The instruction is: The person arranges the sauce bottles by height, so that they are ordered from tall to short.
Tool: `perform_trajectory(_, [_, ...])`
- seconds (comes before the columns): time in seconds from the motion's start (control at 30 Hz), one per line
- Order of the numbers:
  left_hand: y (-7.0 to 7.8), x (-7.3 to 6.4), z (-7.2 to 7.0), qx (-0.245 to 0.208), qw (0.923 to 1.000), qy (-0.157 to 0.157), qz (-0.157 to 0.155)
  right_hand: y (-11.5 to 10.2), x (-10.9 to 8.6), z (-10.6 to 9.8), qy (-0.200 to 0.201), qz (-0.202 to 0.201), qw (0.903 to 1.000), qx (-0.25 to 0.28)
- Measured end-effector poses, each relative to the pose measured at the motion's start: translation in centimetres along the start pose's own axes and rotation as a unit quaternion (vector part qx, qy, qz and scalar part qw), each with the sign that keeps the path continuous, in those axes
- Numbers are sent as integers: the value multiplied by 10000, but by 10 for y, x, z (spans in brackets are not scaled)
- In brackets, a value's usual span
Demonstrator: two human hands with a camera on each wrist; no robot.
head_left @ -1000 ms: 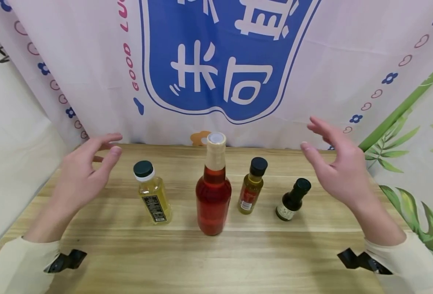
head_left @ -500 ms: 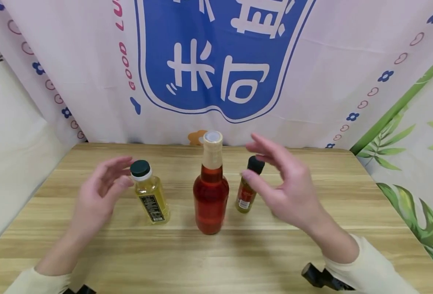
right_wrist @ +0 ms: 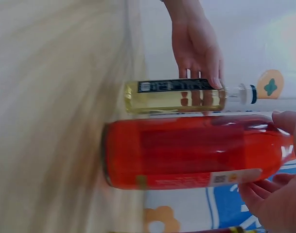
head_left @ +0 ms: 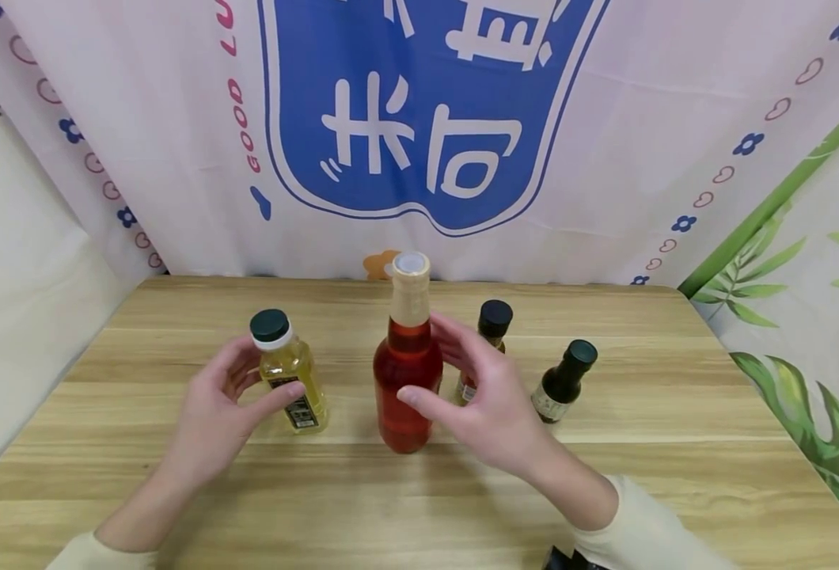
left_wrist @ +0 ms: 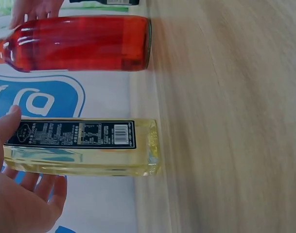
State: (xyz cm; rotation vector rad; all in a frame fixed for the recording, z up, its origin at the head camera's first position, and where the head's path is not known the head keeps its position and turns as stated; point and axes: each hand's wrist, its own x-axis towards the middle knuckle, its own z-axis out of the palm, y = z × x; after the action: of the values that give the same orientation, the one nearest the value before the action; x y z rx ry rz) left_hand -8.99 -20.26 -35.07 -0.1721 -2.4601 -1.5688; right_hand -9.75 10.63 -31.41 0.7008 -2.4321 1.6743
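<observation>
In the head view, my left hand (head_left: 209,416) is round a square-sided bottle of yellow liquid (head_left: 287,366), thumb across its black label and fingers behind. My right hand (head_left: 498,408) is round a taller glass bottle of red liquid (head_left: 401,427), thumb in front and fingers at its far right side. Both bottles stand upright on the table. In the left wrist view, the left fingers (left_wrist: 43,187) show past the edge of the yellow bottle (left_wrist: 89,158). The right wrist view has the right hand (right_wrist: 279,194) at the shoulder of the red bottle (right_wrist: 186,150).
A small black-capped bottle (head_left: 495,317) stands right of the red bottle, partly hidden by my right hand. Farther right is a small dark bottle (head_left: 564,381) with a pale label. Printed cloth (head_left: 199,158) hangs behind the wooden table (head_left: 362,514).
Both hands have come inward from the table's sides. The left hand has reached the yellow bottle, and the right has passed the two small bottles to the red one. The bottles have stayed put.
</observation>
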Motion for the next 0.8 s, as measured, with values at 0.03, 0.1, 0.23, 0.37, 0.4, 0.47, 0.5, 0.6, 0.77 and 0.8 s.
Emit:
perform_trajectory(0.03, [-1,0,0,14,10000,13,26,2,0,2,-32,49,10000,61])
perform_trajectory(0.1, [-3,1,1,6,10000,10,79,7,0,5,-70,196,9997,105])
perform_trajectory(0.23, [-6,4,1,-54,9998,-55,168,14,0,8,-154,438,9988,125])
perform_trajectory(0.37, [-9,6,1,-98,9997,-138,200,19,-1,10,-204,659,9976,71])
perform_trajectory(0.4, [-9,7,0,-104,9996,-151,205,20,-1,11,-222,716,9971,114])
perform_trajectory(0.47, [-10,7,0,-45,9996,-170,242,23,0,12,-269,820,9961,195])
perform_trajectory(0.5, [-11,7,-1,-16,9995,-174,268,24,0,12,-299,846,9957,237])
perform_trajectory(0.6, [-12,7,-1,97,9992,-177,350,28,0,12,-358,872,9949,358])
perform_trajectory(0.77, [-12,5,-2,191,9988,-162,416,30,2,14,-416,835,9943,524])
perform_trajectory(0.8, [-12,5,-2,199,9988,-156,428,31,2,14,-428,844,9940,546])
